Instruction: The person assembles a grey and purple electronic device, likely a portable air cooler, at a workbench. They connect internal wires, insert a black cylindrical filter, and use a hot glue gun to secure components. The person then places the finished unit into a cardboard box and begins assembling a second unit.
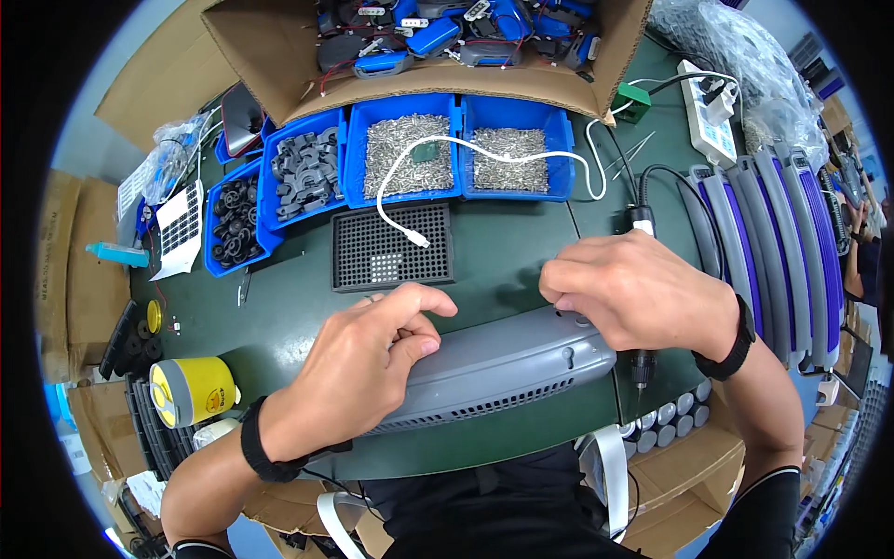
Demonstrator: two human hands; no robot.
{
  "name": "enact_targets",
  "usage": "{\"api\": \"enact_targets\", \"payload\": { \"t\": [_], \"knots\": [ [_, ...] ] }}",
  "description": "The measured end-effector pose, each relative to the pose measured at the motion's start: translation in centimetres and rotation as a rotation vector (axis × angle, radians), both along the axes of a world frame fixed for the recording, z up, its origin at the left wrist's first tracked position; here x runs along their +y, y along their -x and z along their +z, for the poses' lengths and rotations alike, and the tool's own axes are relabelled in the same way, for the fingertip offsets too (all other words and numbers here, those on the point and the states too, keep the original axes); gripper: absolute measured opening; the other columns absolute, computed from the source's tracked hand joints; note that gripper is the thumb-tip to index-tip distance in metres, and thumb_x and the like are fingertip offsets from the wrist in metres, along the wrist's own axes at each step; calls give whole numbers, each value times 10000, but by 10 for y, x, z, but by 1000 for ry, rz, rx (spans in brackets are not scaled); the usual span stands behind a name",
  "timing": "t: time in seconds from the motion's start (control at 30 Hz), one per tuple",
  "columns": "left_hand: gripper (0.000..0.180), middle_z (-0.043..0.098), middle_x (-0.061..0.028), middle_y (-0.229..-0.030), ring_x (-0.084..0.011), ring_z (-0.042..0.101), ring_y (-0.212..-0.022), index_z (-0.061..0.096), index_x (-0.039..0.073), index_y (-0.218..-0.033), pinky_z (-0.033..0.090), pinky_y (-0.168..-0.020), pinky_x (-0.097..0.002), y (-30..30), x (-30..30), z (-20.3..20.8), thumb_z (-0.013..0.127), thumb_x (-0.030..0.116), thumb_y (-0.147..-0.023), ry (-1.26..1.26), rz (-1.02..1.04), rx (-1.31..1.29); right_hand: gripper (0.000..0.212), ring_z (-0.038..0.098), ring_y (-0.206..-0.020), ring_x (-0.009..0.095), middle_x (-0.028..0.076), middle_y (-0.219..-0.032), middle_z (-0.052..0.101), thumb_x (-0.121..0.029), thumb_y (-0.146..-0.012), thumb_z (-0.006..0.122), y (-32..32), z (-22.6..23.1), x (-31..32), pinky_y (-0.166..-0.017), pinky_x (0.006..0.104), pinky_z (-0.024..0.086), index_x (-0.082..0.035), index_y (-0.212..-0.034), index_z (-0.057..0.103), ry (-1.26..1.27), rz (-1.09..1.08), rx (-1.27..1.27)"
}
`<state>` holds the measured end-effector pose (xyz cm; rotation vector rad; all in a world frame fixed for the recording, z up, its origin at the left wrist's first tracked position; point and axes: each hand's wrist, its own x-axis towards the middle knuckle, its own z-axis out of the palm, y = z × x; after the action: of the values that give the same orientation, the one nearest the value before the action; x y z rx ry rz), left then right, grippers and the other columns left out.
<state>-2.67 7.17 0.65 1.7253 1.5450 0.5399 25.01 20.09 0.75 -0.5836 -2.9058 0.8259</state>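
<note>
One long gray casing (494, 363) lies along the near edge of the counter (289, 312), seemingly for close work, the left hand (363, 349) loosely open over its left part, the right hand (638, 289) pinched near its right end, any contents hidden, blue bins (517, 195) ranged beyond, apparently for reach.

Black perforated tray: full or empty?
Partly filled: the black tray has a small patch of light pieces near its front edge; its other holes look dark.
</note>
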Motion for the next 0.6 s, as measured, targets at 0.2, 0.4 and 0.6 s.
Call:
{"api": "enact_targets", "payload": {
  "t": [0.2,0.4,0.6],
  "knots": [
    [411,775,-133,-896,-260,742,-793,578,50,-1316,577,-769,-359,-1,8,12,713,-36,-938,114,-17,37,116,690,-840,362,115,-812,665,-3,-858,663,0,-2,5,-667,483,512,-57,-937,598,22,26,-14],
    [485,770,-135,-888,-306,749,-810,517,67,-1374,583,-777,-376,1,20,20,701,-22,-934,177,-122,69,113,693,-865,350,100,-817,665,-3,-860,672,2,-3,9,-688,476,526,-61,-935,611,37,63,-38],
    [488,764,-134,-885,-293,745,-828,507,62,-1385,578,-784,-387,4,26,23,699,0,-940,253,-164,20,110,691,-897,342,92,-838,668,2,-847,672,3,2,11,-697,475,526,-62,-920,622,48,98,-63]
  ]
}}
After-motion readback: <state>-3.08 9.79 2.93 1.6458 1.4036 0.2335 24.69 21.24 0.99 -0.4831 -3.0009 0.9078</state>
